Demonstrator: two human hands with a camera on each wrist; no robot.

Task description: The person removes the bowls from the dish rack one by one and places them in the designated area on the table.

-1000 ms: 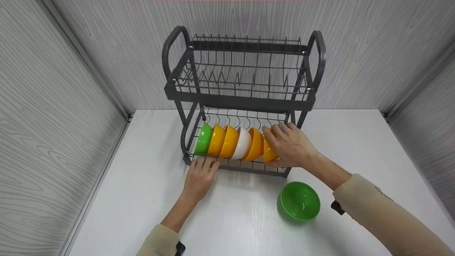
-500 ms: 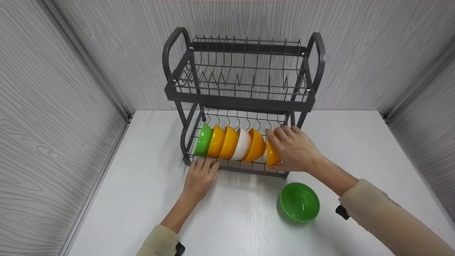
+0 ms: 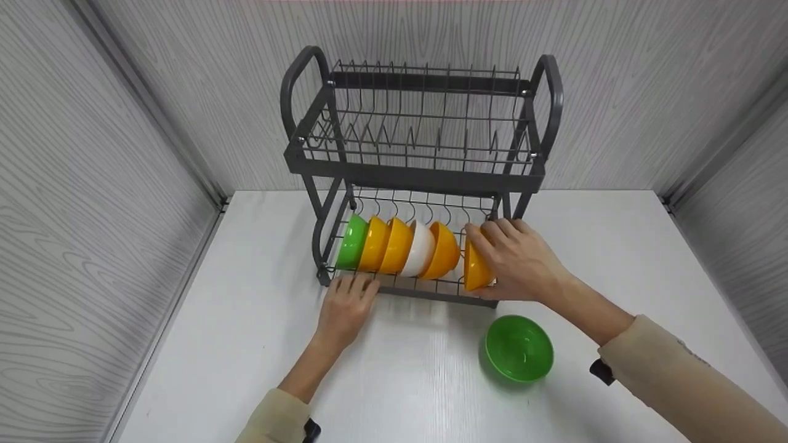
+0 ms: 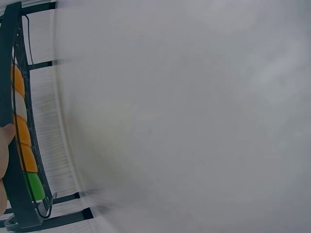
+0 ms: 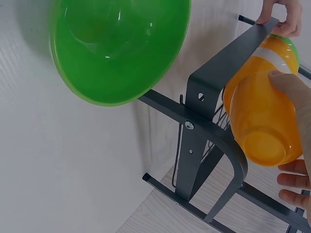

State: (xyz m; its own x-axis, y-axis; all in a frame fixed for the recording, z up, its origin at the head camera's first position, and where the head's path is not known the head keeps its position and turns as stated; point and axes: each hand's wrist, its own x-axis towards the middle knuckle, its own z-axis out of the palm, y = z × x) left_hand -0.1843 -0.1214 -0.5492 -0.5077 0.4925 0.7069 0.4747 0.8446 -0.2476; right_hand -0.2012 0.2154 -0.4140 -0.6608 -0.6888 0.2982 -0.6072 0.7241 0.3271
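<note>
right hand is gripping an orange bowl low in the rack. left hand is pinching the front rail — left part.

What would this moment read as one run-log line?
right hand: grips rightmost orange bowl at dish rack | left hand: holds lower front rail | loose green bowl: on white tabletop

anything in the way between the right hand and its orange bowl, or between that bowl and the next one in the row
Nothing visible stands between the right hand and its orange bowl: the hand grips it directly. Between that and the next bowl to its left, only a gap over the lower wire shelf shows.
</note>
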